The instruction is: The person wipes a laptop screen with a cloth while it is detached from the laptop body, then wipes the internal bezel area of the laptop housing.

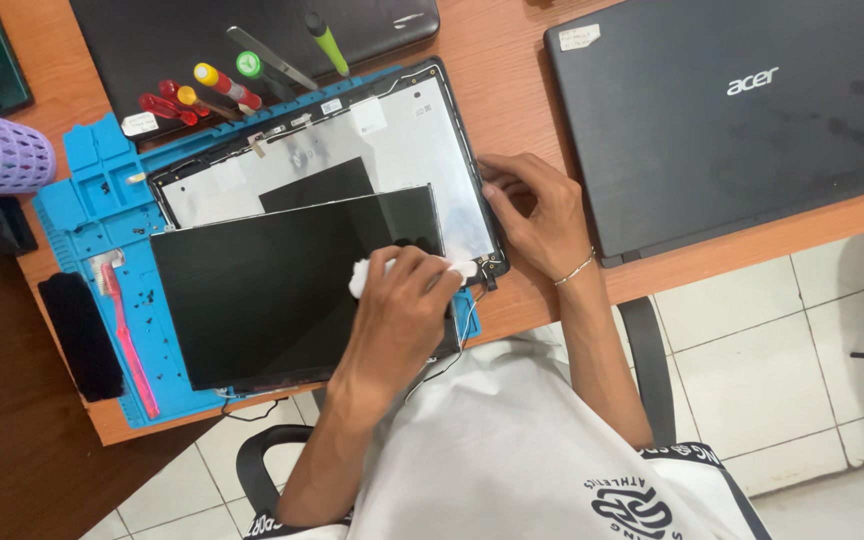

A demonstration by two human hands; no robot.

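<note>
White tissue (pixel 370 272) under left hand (pixel 402 310) at panel (pixel 272 300) edge.

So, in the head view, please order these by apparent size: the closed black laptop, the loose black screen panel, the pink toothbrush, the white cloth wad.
1. Closed black laptop, partly cut off by the frame
2. Loose black screen panel
3. Pink toothbrush
4. White cloth wad, mostly hidden under the left hand

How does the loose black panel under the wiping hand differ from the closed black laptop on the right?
The screen panel is a thin bare sheet, tilted across the opened lid shell over the blue mat; the closed laptop is a thicker whole unit lying directly on the desk. The left hand rubs a white wad on the panel; the laptop is untouched. Both are black rectangles.
</note>
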